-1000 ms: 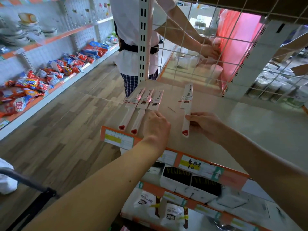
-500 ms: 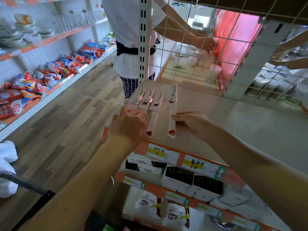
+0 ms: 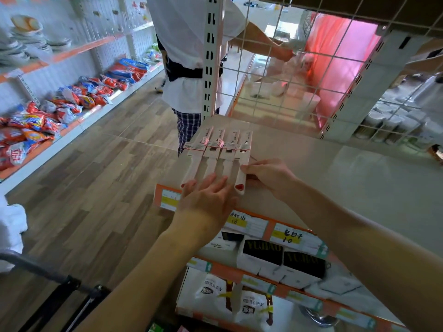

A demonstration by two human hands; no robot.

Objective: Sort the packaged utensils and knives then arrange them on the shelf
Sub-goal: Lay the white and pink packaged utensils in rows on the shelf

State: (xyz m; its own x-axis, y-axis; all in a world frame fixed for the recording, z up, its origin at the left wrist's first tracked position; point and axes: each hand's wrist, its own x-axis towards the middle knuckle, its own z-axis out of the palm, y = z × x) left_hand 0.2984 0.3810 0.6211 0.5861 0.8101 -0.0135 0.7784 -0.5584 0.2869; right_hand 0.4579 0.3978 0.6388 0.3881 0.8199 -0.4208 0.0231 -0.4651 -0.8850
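Note:
Several packaged knives with white handles and red butt ends lie side by side at the left end of the beige shelf, blades pointing away from me. My left hand lies flat with straight fingers on the handle ends of the left ones. The rightmost knife has my right hand against its right side, fingertips touching the handle; the fingers are only slightly bent.
A wire grid panel and white upright post back the shelf. A person in a white shirt stands just beyond. Lower shelves hold boxed goods. Snack bags fill the opposite aisle shelf.
The rightmost knife has been slid left until it sits against the others. My left hand moved from the third knife's handle to lie flat across the handle ends.

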